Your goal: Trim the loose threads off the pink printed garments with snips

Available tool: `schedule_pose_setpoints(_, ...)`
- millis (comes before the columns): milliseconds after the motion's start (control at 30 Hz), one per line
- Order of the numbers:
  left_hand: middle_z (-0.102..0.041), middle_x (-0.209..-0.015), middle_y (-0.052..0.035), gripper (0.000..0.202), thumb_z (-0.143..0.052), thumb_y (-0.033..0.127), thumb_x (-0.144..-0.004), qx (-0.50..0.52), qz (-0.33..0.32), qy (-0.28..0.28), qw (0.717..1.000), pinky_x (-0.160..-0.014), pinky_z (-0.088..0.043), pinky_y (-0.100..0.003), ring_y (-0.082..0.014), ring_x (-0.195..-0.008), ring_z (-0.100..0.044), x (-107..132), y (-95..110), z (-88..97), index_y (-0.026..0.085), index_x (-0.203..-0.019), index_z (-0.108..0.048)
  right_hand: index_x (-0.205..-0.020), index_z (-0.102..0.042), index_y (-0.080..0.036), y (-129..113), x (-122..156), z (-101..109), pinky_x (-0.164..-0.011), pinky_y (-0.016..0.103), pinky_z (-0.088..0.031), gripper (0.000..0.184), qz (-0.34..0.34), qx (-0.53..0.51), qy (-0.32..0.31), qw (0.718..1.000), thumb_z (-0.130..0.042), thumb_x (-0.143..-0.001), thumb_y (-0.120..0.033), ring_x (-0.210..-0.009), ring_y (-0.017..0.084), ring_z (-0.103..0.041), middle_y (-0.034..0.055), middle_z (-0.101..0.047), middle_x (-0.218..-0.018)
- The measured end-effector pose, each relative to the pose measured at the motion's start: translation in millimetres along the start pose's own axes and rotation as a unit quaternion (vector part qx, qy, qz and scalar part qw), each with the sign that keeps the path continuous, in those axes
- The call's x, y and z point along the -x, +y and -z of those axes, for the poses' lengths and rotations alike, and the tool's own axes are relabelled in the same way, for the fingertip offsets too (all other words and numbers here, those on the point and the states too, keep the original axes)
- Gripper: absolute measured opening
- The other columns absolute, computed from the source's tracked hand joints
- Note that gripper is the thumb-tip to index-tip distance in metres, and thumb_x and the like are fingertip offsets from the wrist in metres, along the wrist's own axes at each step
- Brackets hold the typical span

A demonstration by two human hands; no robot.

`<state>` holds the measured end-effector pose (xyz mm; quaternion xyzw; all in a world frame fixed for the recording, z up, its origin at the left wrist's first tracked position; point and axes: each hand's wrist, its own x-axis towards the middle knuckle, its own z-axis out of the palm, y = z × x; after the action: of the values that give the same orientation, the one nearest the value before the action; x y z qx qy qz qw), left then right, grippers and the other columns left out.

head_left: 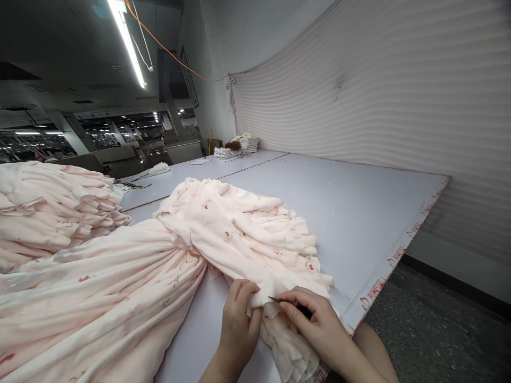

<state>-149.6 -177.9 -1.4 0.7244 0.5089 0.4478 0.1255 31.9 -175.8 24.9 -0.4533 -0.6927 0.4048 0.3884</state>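
Observation:
Pale pink fabric (235, 229) with small red prints lies gathered in folds over the table. My left hand (240, 314) is closed on its near edge, the cloth pinched between thumb and fingers. Just right of it, my right hand (313, 316) is wrapped around a small dark pointed tool (304, 310), mostly hidden in the palm. The tool's thin tip reaches toward the held edge; whether it touches the cloth I cannot tell. Below the hands hangs a bunch of thinner, greyish-beige layers (289, 346).
A large heap of the same pink fabric (51, 202) is on the left. The pale table (359, 202) has red-printed tape along its right edge. White stacks (244, 144) stand at the far end. A striped cloth sheet (359, 90) hangs along the right.

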Motion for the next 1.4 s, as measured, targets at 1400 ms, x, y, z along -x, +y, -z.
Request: schedule_pose_setpoints(1400,-0.055,-0.076,0.0014,0.018,-0.057,0.034,-0.082,0.338,0.293,-0.078,0.891,-0.063,-0.039,-0.021,-0.0115,-0.070,-0.047,-3.0,18.8,27.5,0.017,-0.085,-0.058,-0.090,-0.068,-0.020,0.3,-15.4,-29.3,-0.078,0.031,-0.047,0.020,-0.012,-0.068,-0.022,0.997,-0.060,-0.080,-0.035,-0.088,0.022,-0.061,0.0048,-0.069,-0.090)
